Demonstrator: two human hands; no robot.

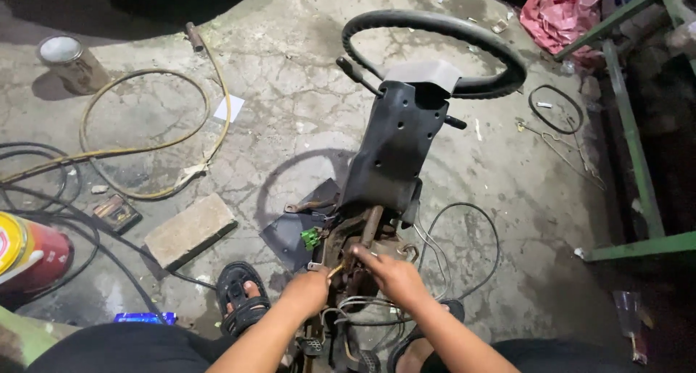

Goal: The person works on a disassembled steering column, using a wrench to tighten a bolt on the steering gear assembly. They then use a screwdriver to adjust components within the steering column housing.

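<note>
I am sitting on the cracked concrete floor [290, 105] with a steering column [395, 152] lying between my feet, its black steering wheel [435, 50] pointing away from me toward twelve o'clock. It is lying flat like this, I judge, so that its rusty lower end [362, 239] is coming up right under my hands, where I can get at it.

My left hand [308, 289] is closing around a small yellowish tool [338, 268] (a screwdriver or the like, too small to tell), fingers clamped on it with the tip aimed into the metal. My right hand [395, 275] is pressing down on the bracket [391, 251] at the column's lower end, fingers curled together on it, seemingly steadying the piece. A green plug [310, 237] is hanging at ten o'clock from my hands, and thin wires [464, 221] are looping out toward three o'clock.

At nine o'clock a yellow hose [145, 148] is coiling across the floor beside black cables [51, 199], with a flat wooden block [190, 229] nearer my sandalled left foot [243, 297].

As for containers: a red and yellow can [29, 257] is lying on its side at eight o'clock, its contents hidden. A tin [69, 61] is standing upright at ten o'clock, showing a pale top; I cannot tell what is inside. A pink plastic bag [562, 14] is bunching up at one o'clock by a green metal frame [631, 141].
</note>
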